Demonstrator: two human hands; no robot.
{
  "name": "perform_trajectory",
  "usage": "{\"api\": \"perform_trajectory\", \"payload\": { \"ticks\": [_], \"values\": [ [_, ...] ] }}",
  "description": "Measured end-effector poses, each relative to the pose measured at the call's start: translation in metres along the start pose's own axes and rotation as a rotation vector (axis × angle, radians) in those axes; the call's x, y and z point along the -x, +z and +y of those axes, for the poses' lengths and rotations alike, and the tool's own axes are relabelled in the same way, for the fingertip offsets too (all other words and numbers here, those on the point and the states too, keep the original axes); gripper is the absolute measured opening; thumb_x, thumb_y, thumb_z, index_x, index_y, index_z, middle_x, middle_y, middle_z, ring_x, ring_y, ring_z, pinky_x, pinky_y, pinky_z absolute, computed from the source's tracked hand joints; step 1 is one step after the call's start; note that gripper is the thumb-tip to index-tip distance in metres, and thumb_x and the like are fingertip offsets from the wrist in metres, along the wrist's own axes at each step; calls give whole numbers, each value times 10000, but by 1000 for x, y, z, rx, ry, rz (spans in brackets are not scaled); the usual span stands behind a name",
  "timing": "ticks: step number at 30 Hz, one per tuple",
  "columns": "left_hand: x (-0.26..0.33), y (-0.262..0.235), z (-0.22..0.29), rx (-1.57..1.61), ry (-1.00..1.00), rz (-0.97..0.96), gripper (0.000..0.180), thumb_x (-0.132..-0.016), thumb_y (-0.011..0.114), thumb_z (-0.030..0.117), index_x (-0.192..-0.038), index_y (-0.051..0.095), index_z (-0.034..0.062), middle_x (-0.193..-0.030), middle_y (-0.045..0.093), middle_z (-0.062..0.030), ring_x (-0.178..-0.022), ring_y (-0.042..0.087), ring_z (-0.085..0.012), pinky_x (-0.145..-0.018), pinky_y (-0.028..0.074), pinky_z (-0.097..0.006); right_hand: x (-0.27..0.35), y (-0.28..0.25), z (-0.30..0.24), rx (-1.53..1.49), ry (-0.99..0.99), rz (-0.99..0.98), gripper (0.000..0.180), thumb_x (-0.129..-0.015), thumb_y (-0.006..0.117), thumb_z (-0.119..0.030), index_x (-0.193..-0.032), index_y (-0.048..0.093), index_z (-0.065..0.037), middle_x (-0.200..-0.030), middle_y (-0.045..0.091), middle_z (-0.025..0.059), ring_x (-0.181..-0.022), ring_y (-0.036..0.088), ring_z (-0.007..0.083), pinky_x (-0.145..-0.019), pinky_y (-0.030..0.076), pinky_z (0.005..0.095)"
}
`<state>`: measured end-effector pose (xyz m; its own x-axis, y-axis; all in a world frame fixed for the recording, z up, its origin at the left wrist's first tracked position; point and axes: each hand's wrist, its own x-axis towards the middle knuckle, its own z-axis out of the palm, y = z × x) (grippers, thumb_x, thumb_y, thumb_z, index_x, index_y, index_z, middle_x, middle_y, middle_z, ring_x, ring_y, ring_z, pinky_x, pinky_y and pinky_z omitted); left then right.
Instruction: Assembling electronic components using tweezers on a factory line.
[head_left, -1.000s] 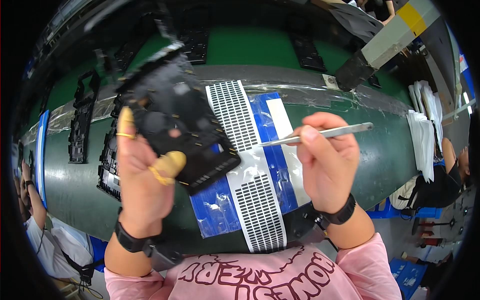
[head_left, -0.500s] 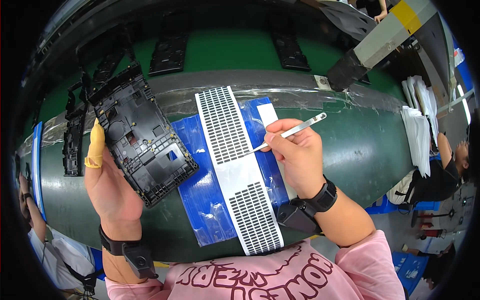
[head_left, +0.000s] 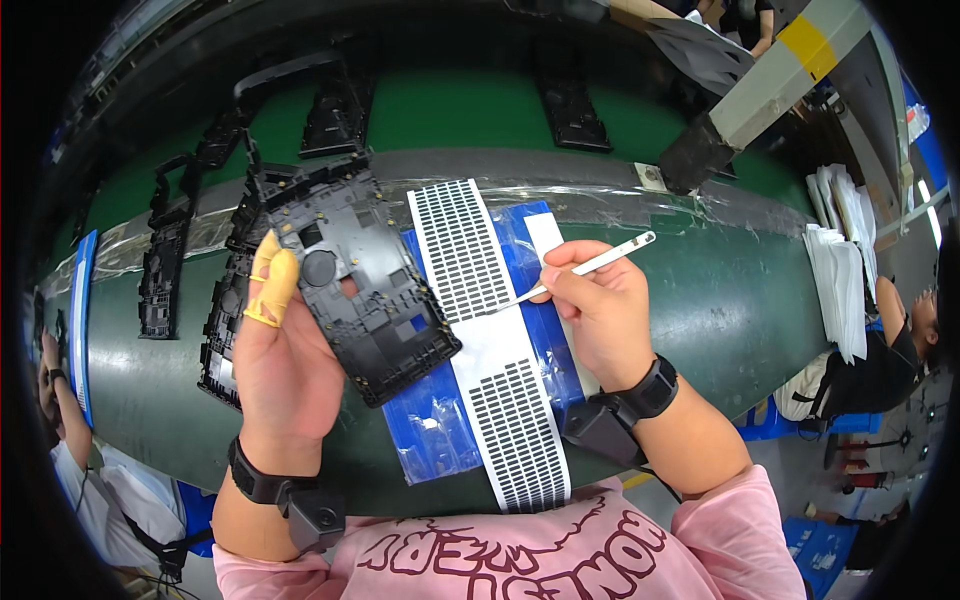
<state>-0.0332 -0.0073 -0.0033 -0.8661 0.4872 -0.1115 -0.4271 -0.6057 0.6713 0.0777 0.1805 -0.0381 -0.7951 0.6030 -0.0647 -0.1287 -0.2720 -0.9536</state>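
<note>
Dark green table (head_left: 720,290) carries a flat blue plastic board (head_left: 430,425); across it lies a long white sheet with rows of small black rectangles (head_left: 490,345). Left of the sheet, the left hand (head_left: 290,370) grasps a black moulded plastic frame (head_left: 375,300), tilted, by its edge. Right hand (head_left: 605,320) pinches slim silver metal tweezers (head_left: 600,262), tip at the upper block's lower edge. Step looks like lifting one rectangle; next move calls for a steady, fine pinch. Can't tell if the tip grips anything.

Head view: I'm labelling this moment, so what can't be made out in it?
Head view: the far side of the held black frame, turned away from the camera.
Head view: several fingers of the left hand, behind that frame.
Head view: part of the second frame, behind the left hand.
Head view: whether the tweezers pinch anything; their tips are too small.
</note>
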Motion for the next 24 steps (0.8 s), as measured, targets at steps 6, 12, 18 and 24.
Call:
{"api": "perform_trajectory", "payload": {
  "ticks": [6,12,18,24],
  "values": [
    [9,3,-15,-35,-168,-103,307,-850,393,195,-1125,389,59,-1055,493,-60,-903,495,-157,-794,408,-305,26,18,-26,-141,7,-95,175,-713,553,27,-884,517,32,-694,570,69,-505,439,52,-461,340,152],
    [21,9,-21,64,-268,-174,323,-849,403,151,-1156,343,72,-1089,467,-94,-963,488,-202,-815,417,-347,46,41,-22,-97,-95,-118,171,-737,573,18,-901,523,29,-715,571,50,-578,498,46,-505,380,151],
    [26,11,-24,67,-284,-207,360,-850,389,188,-1184,321,70,-1126,445,-104,-991,476,-209,-836,408,-351,44,39,-16,-83,-94,-116,166,-744,569,22,-904,523,28,-729,566,40,-588,495,38,-506,380,147],
    [28,15,-24,-30,-260,-178,406,-846,376,238,-1204,303,62,-1155,422,-109,-1025,456,-218,-863,392,-358,43,38,-15,-114,-85,-137,170,-745,565,28,-908,518,30,-740,571,49,-608,514,46,-509,385,146]
  ]
}}
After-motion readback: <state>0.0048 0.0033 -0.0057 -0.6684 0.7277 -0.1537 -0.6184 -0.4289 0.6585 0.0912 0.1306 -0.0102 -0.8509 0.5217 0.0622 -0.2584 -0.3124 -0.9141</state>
